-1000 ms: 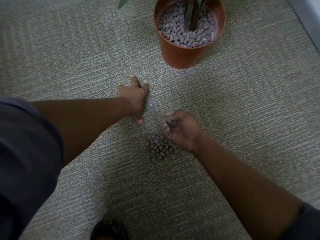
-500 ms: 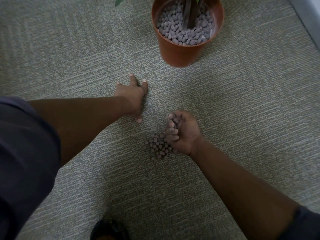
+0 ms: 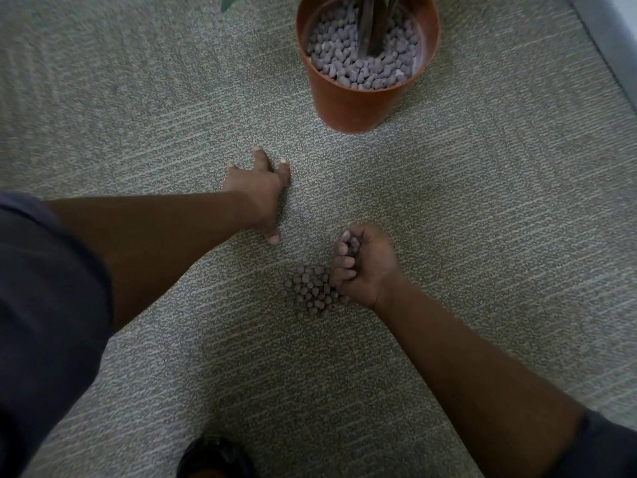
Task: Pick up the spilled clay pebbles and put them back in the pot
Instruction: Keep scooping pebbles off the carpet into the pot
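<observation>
A small heap of brown clay pebbles (image 3: 312, 291) lies on the carpet at the centre. My right hand (image 3: 362, 263) sits just right of the heap, fingers curled around a handful of pebbles, some showing between the fingers. My left hand (image 3: 258, 193) rests flat on the carpet, fingers spread, up and left of the heap and apart from it. The terracotta pot (image 3: 355, 105) stands further back, filled with grey-brown pebbles around a dark plant stem.
Grey-green carpet (image 3: 482, 201) covers the floor all around. A pale wall base (image 3: 606, 39) runs along the top right. A dark shoe tip (image 3: 213, 457) shows at the bottom edge. A green leaf (image 3: 229, 0) hangs at the top.
My right hand has curled tighter around its pebbles and shifted slightly over the heap's right edge. My left hand has stayed planted on the carpet.
</observation>
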Demonstrator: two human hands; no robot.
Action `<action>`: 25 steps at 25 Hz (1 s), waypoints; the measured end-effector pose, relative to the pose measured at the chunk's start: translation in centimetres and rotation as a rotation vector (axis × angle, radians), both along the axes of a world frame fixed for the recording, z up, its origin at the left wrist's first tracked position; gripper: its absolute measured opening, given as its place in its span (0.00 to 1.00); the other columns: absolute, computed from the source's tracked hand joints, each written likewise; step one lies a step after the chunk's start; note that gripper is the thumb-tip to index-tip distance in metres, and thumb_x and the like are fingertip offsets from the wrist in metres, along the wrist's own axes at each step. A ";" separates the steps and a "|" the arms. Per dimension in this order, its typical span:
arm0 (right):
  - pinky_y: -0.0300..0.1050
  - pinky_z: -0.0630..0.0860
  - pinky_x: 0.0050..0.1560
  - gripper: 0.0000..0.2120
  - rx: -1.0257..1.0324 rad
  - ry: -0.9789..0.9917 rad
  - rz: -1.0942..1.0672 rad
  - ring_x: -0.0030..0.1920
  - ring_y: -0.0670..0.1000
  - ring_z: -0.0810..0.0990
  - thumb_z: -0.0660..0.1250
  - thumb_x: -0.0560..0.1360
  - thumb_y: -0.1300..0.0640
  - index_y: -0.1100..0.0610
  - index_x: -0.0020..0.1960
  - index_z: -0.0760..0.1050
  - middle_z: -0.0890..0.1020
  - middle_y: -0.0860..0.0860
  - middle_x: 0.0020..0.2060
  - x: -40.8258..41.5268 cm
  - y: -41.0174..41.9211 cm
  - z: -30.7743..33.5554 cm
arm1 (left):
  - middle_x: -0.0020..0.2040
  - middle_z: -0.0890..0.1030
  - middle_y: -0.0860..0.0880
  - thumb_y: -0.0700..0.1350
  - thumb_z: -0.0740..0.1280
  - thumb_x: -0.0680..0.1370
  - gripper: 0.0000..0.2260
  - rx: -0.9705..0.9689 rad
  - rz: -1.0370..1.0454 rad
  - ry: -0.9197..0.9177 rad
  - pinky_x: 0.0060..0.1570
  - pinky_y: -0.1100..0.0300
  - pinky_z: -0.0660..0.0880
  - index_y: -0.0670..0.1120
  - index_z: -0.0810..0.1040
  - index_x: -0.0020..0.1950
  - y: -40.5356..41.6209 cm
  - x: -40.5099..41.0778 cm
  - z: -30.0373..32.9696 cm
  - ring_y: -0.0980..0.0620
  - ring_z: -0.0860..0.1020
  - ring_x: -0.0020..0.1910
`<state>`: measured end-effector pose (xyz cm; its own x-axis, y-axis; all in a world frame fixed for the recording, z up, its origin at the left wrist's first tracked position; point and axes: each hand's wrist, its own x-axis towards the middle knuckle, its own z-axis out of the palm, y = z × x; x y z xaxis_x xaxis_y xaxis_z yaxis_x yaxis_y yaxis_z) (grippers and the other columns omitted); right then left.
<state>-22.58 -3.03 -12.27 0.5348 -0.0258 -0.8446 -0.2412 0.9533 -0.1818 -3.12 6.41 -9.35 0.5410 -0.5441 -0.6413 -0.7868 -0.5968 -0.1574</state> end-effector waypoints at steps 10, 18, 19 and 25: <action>0.32 0.56 0.23 0.10 -0.057 0.053 -0.002 0.22 0.45 0.64 0.55 0.75 0.57 0.53 0.36 0.71 0.70 0.48 0.27 0.5 0.8 0.4 | 0.81 0.42 0.35 0.61 0.83 0.55 0.67 -0.007 0.014 0.005 0.70 0.38 0.64 0.53 0.43 0.82 0.1 -0.2 0.2 0.27 0.63 0.73; 0.34 0.58 0.22 0.08 -0.141 0.044 -0.022 0.23 0.44 0.63 0.58 0.79 0.60 0.54 0.42 0.71 0.70 0.47 0.27 1.6 0.7 2.2 | 0.81 0.42 0.37 0.60 0.83 0.56 0.65 0.000 0.036 0.009 0.68 0.38 0.67 0.54 0.44 0.82 0.0 -0.3 0.4 0.27 0.62 0.73; 0.34 0.58 0.22 0.08 -0.147 0.024 -0.030 0.23 0.44 0.63 0.59 0.81 0.58 0.54 0.43 0.71 0.69 0.47 0.27 1.9 0.4 2.8 | 0.81 0.42 0.37 0.60 0.83 0.57 0.65 0.003 0.033 0.002 0.68 0.39 0.68 0.54 0.44 0.82 -0.1 -0.3 0.5 0.27 0.62 0.73; 0.37 0.70 0.30 0.13 -0.234 -0.141 -0.249 0.28 0.45 0.73 0.59 0.84 0.51 0.59 0.49 0.76 0.75 0.49 0.30 7.7 -5.4 10.1 | 0.81 0.42 0.36 0.61 0.83 0.57 0.66 0.007 0.018 0.000 0.68 0.39 0.68 0.53 0.43 0.82 -0.1 -0.1 0.5 0.27 0.63 0.73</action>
